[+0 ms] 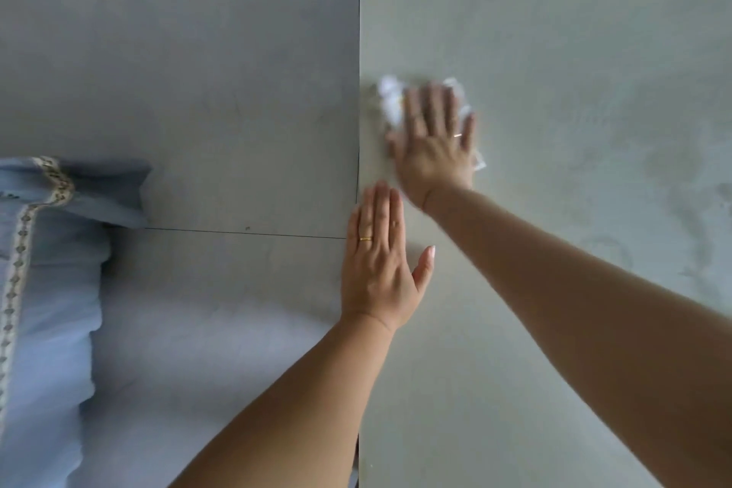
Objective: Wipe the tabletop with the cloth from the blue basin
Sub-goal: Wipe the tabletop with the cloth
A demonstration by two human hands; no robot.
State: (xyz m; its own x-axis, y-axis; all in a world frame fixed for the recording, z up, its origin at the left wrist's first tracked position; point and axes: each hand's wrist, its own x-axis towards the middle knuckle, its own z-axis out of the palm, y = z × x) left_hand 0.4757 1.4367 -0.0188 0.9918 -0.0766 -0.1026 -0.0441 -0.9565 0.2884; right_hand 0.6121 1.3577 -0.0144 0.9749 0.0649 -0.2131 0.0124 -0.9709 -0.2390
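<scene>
A person is wiping a pale tabletop (574, 32) that is filling the right half of the view, its long edge running beside a grey tiled floor (178, 71) on the left. Cloudy smears (681, 210) are showing across the far right of the surface. A blue garment with patterned trim (47, 269) is hanging at the lower left, over the floor.

The right hand (435, 143) is lying flat with its fingers spread, pressing a crumpled white cloth (390, 99) against the tabletop just beside the edge. The cloth is bunching out past the fingertips and the little-finger side. The hand is blurred, which suggests it is mid-stroke.

The left hand (376, 269) is resting flat on the tabletop at the edge, nearer the person, with its fingers together and thumb out. It is holding nothing and appears to be bracing the body. A gold ring (365, 238) is showing on it.

The blue basin is not in view.

To do this step well, the palm should be bearing evenly on the cloth, which would cover more if it were flattened out. Overlapping strokes running out from the edge would reach the smeared area. The bracing hand is covering a patch that will need wiping too.
</scene>
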